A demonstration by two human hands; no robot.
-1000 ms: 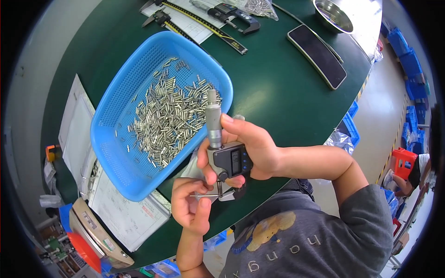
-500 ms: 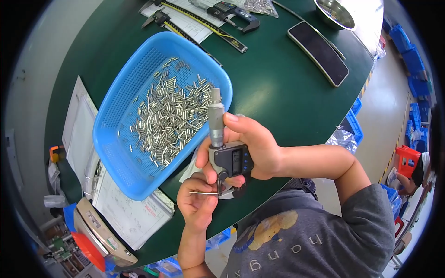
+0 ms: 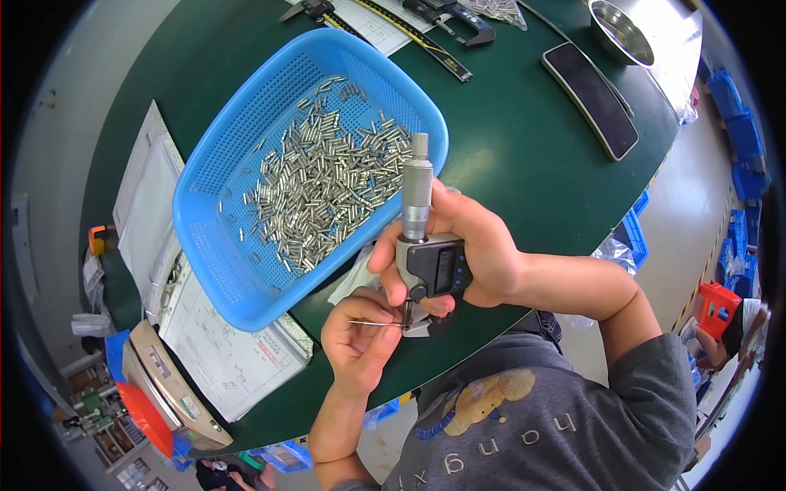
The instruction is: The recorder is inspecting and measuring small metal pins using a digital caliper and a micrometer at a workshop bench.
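Observation:
My right hand (image 3: 483, 250) is wrapped round a digital micrometer (image 3: 432, 266) with a grey thimble and a small display, its thimble pointing up and its jaws down. Between the fingertips and thumb of my left hand (image 3: 354, 337) is a thin metal pin (image 3: 372, 323), lying roughly level. Its right end reaches the micrometer's jaws; whether they are closed on it is too small to tell. Just beyond my hands stands a blue perforated basket (image 3: 205, 274), with many short silvery metal pins (image 3: 323, 188) heaped inside.
Calipers (image 3: 417, 37), another micrometer (image 3: 463, 20) and a bag of pins (image 3: 499, 10) lie at the back. Farther right are a phone (image 3: 589, 100) and a steel bowl (image 3: 602, 41). Papers (image 3: 225, 352) and a scale (image 3: 168, 389) sit left. Another person (image 3: 229, 476) shows at the lower left.
The view has shifted, so the basket and my hands appear farther right and slightly higher. My right thumb has shifted beside the thimble. The left hand still holds the pin at the jaws.

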